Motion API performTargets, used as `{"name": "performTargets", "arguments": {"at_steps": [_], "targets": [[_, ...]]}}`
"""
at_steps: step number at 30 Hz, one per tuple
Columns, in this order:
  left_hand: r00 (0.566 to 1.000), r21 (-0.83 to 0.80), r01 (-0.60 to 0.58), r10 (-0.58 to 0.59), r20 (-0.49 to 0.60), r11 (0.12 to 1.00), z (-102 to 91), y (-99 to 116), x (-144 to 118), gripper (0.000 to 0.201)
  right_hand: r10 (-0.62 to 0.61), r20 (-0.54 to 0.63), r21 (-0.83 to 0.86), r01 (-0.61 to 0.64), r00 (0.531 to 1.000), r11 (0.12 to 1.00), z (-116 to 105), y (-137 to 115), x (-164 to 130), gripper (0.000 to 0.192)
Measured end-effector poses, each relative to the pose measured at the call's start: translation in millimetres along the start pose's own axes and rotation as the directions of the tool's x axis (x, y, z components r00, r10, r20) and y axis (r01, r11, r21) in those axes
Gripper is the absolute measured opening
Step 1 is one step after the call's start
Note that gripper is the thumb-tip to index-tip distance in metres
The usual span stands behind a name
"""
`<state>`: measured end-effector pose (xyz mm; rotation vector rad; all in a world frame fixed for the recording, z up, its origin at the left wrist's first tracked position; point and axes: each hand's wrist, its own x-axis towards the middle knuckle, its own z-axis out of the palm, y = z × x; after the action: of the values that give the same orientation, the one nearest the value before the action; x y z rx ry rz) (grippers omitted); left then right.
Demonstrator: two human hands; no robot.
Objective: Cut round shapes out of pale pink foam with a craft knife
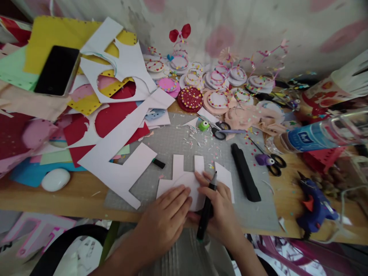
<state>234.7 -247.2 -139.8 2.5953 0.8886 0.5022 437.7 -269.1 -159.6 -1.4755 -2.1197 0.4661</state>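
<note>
- Left hand (164, 218) lies flat, fingers spread, pressing the white paper cutout (184, 182) onto the grey cutting mat (172, 142) at the near edge of the table (71, 195).
- Right hand (221, 207) has its grip closed around a black marker (207, 207), tip up against the cutout's edge.
- Marker cap (158, 163) sits on the mat, just left of the cutout.
- Step in hand, as I read it: marking or tracing on the cutout.
- Next move calls for steady hold-down from the left hand so the paper doesn't slip under the pen stroke.
- Black bar (245, 178) and scissors (220, 130) lie on the mat nearby, untouched.
</note>
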Motion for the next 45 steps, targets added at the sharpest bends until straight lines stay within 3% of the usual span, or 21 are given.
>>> {"name": "performTargets", "arguments": {"at_steps": [8,13,15,18,24,26,27,29,30,31,32,33,35,38,40,42,45], "targets": [[0.999,-0.037,0.036,-0.036,0.007,0.999,-0.5,0.5,0.7,0.035,-0.017,0.025,0.042,0.015,1.0,0.999,-1.4,4.1,0.2,0.056],[0.999,-0.041,0.031,-0.032,-0.021,0.999,1.6,1.7,1.5,0.035,0.078,-0.095,0.368,-0.038,0.992,0.929,-0.1,6.5,-7.2,0.046],[0.999,-0.028,0.026,-0.027,-0.034,0.999,3.2,1.5,2.2,0.033,0.174,-0.193,0.523,-0.049,0.966,0.851,-0.5,6.2,-8.8,0.035],[0.997,-0.021,0.034,-0.035,-0.066,0.999,6.4,-0.3,3.8,0.029,0.327,-0.276,0.623,-0.091,0.904,0.777,-1.5,6.7,-9.5,0.022],[0.994,-0.039,-0.052,0.048,-0.099,0.998,5.3,-8.9,-4.9,0.03,0.487,-0.272,0.712,-0.167,0.83,0.682,-0.6,12.8,-11.0,0.016],[0.986,-0.046,-0.015,0.007,-0.165,0.999,-3.8,-16.7,-9.1,0.036,0.511,-0.253,0.727,-0.187,0.821,0.66,-0.4,13.5,-11.0,0.016],[0.975,-0.053,0.034,-0.045,-0.218,0.998,-10.6,-22.5,-9.2,0.038,0.517,-0.249,0.73,-0.193,0.819,0.656,-0.4,13.6,-10.9,0.015],[0.911,-0.052,0.204,-0.209,-0.355,0.978,-27.3,-38.7,-3.0,0.039,0.509,-0.254,0.731,-0.182,0.822,0.658,-0.6,13.5,-10.8,0.016],[0.853,-0.052,0.289,-0.282,-0.44,0.956,-36.3,-48.8,3.5,0.038,0.5,-0.256,0.731,-0.172,0.827,0.66,-0.6,13.5,-10.9,0.016],[0.732,-0.062,0.443,-0.401,-0.552,0.894,-45.0,-59.6,11.8,0.03,0.492,-0.26,0.727,-0.166,0.831,0.666,-0.7,13.5,-11.1,0.017],[0.646,-0.072,0.526,-0.454,-0.614,0.847,-53.0,-70.8,21.3,0.023,0.483,-0.263,0.715,-0.168,0.835,0.679,-0.7,13.5,-11.3,0.017],[0.631,-0.084,0.554,-0.484,-0.606,0.828,-59.7,-81.4,31.4,0.022,0.474,-0.264,0.693,-0.177,0.84,0.699,-0.8,13.5,-11.3,0.017],[0.665,-0.102,0.486,-0.444,-0.601,0.868,-68.3,-97.9,50.2,0.03,0.454,-0.268,0.624,-0.206,0.85,0.754,-0.8,13.2,-10.0,0.017],[0.78,-0.079,0.304,-0.295,-0.552,0.95,-68.1,-104.5,71.1,0.032,0.397,-0.275,0.516,-0.214,0.876,0.829,-0.3,12.3,-3.0,0.019],[0.862,-0.231,0.185,-0.27,-0.429,0.955,-60.3,-99.9,80.6,0.028,0.354,-0.285,0.484,-0.185,0.891,0.855,-0.2,12.9,5.4,0.019],[0.927,-0.514,0.141,-0.296,-0.231,0.846,-48.8,-95.0,88.0,0.027,0.32,-0.287,0.457,-0.165,0.903,0.874,-1.4,15.4,15.8,0.019],[0.949,-0.879,0.196,-0.309,0.059,0.434,-30.7,-97.1,96.2,0.03,0.312,-0.264,0.44,-0.174,0.913,0.881,-8.1,20.9,34.6,0.017]]}}
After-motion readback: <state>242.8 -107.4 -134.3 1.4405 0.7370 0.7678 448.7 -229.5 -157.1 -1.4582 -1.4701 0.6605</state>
